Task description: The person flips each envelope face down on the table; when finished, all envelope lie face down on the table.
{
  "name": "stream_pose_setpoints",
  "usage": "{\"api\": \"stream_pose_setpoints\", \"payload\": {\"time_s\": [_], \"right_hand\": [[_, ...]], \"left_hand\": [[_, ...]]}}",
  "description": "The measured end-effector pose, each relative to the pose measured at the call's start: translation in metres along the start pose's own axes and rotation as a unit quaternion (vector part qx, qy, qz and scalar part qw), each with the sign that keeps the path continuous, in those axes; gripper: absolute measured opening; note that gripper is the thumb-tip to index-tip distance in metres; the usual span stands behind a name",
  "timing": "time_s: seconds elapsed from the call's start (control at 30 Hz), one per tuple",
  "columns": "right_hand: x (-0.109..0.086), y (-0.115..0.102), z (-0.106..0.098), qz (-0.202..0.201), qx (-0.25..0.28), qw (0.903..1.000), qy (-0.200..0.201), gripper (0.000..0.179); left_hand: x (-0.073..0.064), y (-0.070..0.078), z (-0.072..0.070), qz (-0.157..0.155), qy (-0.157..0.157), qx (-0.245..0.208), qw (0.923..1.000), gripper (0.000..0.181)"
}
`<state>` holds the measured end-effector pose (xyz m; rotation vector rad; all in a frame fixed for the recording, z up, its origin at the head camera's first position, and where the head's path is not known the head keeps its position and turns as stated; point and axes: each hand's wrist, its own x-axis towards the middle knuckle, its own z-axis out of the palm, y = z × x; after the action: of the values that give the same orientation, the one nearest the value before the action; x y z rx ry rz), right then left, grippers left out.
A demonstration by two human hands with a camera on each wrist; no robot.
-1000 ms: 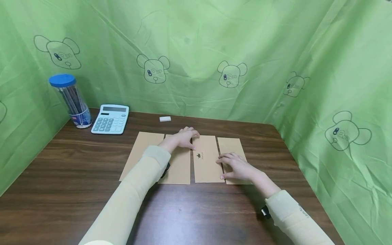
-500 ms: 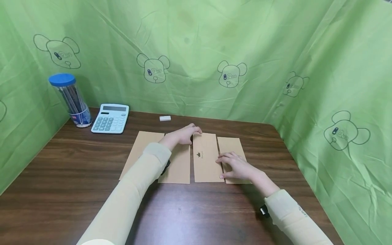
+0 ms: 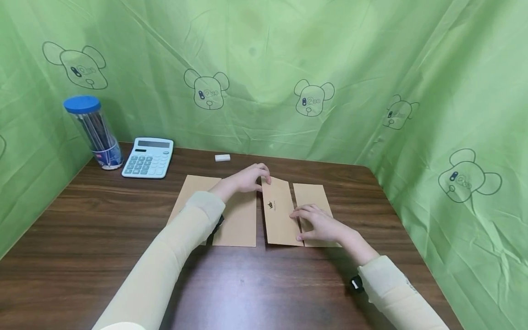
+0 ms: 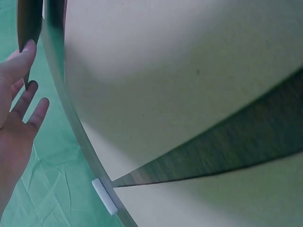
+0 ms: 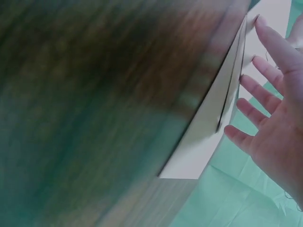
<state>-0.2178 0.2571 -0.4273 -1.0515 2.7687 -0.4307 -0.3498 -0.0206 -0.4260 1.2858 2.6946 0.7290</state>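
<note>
Brown paper cards lie in a row across the wooden table. The one with a small dark crown print (image 3: 277, 217) tilts, its left edge lifted off the table. My left hand (image 3: 250, 178) pinches its upper left corner between thumb and fingers; in the left wrist view the left hand (image 4: 19, 94) shows the raised corner in its grip. With fingers spread, my right hand (image 3: 319, 224) rests its fingertips along the printed card's right edge, over the rightmost plain card (image 3: 311, 195). Left of the printed card are two plain cards (image 3: 241, 224), partly under my left arm.
A light blue calculator (image 3: 149, 158) and a clear tube with a blue lid (image 3: 95, 133) holding pens stand at the back left. Behind the cards lies a small white block (image 3: 222, 157). Green curtain (image 3: 255, 82) closes off the back and sides.
My left hand has taken hold of the printed card's upper left corner and raised that side, so the card now tilts. My right hand has stayed at its right edge.
</note>
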Motion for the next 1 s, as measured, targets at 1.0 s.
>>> {"api": "stream_pose_setpoints", "payload": {"time_s": [1.0], "right_hand": [[0.011,-0.056,-0.059,0.022,0.209,0.9769,0.038,0.051]], "left_hand": [[-0.001,0.025,-0.043,0.032,0.062,-0.017,0.9974,0.011]]}}
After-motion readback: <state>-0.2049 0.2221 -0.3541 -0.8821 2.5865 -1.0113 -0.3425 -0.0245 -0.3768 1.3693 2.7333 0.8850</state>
